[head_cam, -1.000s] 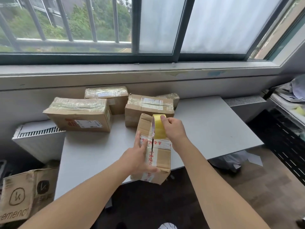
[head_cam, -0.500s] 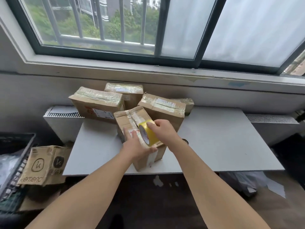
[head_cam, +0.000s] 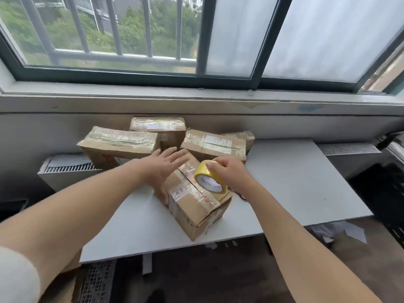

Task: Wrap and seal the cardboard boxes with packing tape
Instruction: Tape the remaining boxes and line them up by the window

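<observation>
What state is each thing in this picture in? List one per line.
Front box, closed, taped across the top.
Tape roll, on edge on the front box.
Left hand, fingers straight, flat on the front box.
Right hand, gripping the tape roll.
Back boxes, closed, wrapped in tape.
</observation>
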Action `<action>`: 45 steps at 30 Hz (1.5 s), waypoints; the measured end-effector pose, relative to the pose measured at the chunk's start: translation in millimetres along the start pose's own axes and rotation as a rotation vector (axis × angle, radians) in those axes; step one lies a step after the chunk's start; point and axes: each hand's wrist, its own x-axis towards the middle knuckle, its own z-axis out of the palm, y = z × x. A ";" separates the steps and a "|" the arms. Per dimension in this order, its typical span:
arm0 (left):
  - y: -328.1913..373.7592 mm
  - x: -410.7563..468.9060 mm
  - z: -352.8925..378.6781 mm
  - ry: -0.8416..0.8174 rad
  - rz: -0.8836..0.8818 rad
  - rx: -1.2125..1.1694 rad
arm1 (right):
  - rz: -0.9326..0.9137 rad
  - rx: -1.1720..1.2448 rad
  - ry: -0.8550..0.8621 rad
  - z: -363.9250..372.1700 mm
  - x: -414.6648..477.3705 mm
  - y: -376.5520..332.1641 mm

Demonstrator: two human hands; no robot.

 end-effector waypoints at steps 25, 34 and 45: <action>-55.3 65.0 9.0 -0.024 0.259 0.110 | 0.149 -0.187 -0.040 -11.2 22.2 -17.2; -56.9 41.7 26.3 -0.013 0.012 -0.097 | 0.032 -0.240 -0.022 -4.1 50.4 -31.7; -59.7 44.9 42.0 0.063 -0.005 -0.256 | 0.005 -0.613 -0.127 -55.5 77.3 -3.6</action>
